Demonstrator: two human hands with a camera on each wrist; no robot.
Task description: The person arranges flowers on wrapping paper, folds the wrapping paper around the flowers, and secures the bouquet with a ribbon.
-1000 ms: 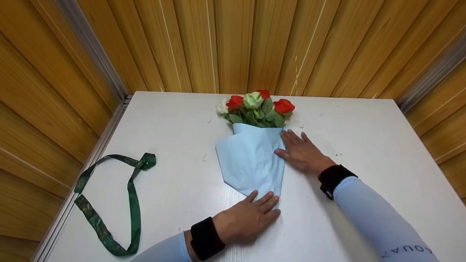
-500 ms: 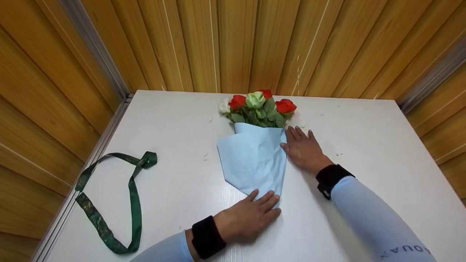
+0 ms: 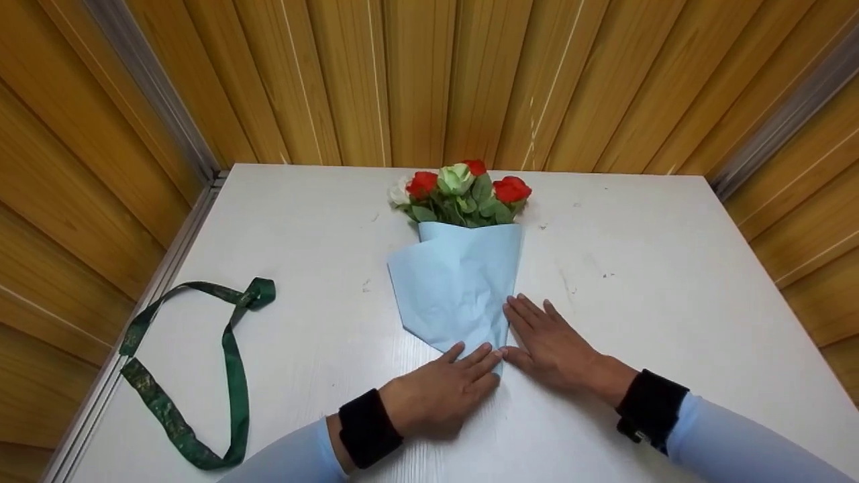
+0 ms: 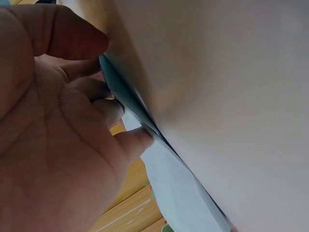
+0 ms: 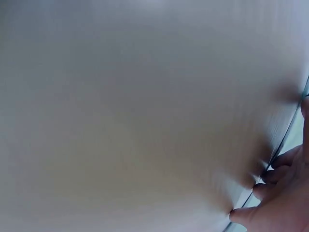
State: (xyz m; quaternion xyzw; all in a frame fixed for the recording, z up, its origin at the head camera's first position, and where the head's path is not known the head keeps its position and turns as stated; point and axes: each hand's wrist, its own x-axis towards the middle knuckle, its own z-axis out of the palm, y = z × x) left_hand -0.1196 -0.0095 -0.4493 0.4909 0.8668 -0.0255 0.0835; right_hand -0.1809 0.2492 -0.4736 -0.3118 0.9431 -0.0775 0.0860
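Note:
A bouquet wrapped in light blue paper (image 3: 463,282) lies on the white table, with red, white and pale green roses (image 3: 456,180) and green leaves showing above the paper's top edge. My left hand (image 3: 443,389) presses the narrow bottom end of the wrap with spread fingers. Its fingertips (image 4: 137,140) meet the paper in the left wrist view. At the lower right edge of the paper rests my right hand (image 3: 553,349), its fingers extended and its thumb close to the left fingertips. The right wrist view shows its fingertips (image 5: 241,215) right at the paper's edge.
A dark green ribbon (image 3: 235,382) with a knot lies in a loose loop at the left of the white table (image 3: 651,295). Wood-patterned panels (image 3: 416,87) stand behind and at both sides, with a metal rail (image 3: 147,302) along the left edge.
My right hand has slid down the right edge of the paper, from its upper corner to near the bottom end. The left hand stays on the bottom end.

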